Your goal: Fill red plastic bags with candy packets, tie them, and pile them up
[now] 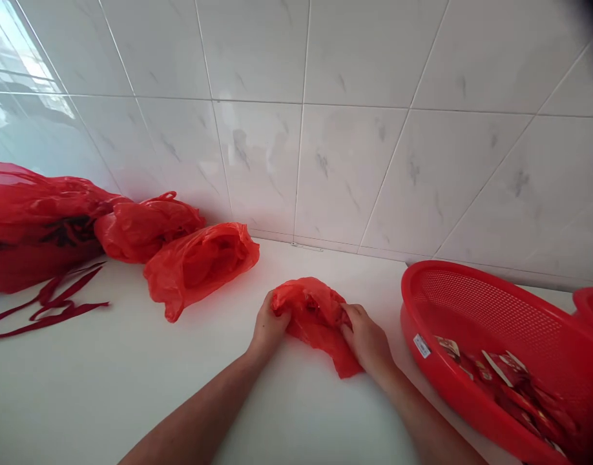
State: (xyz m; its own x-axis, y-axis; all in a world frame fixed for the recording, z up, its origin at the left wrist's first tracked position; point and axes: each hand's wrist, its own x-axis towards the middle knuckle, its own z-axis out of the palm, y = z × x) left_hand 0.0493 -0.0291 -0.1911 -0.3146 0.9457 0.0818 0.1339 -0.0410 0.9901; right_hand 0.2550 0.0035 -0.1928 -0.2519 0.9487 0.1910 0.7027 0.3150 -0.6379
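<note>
A small crumpled red plastic bag [313, 313] lies on the white counter [132, 387] in front of me. My left hand [269, 326] grips its left side with curled fingers. On the bag's right side, my right hand [367, 339] pinches the plastic with closed fingers. Both hands rest low on the counter, and something dark shows inside the bag.
Three filled red plastic bags lie at the left: a large one [30, 226], a middle one [146, 226] and a nearer one [199, 265]. Dark red ribbons [54, 303] trail beside them. A red perforated basket [495, 336] holding several red packets [514, 387] stands at the right. A tiled wall [301, 129] backs the counter.
</note>
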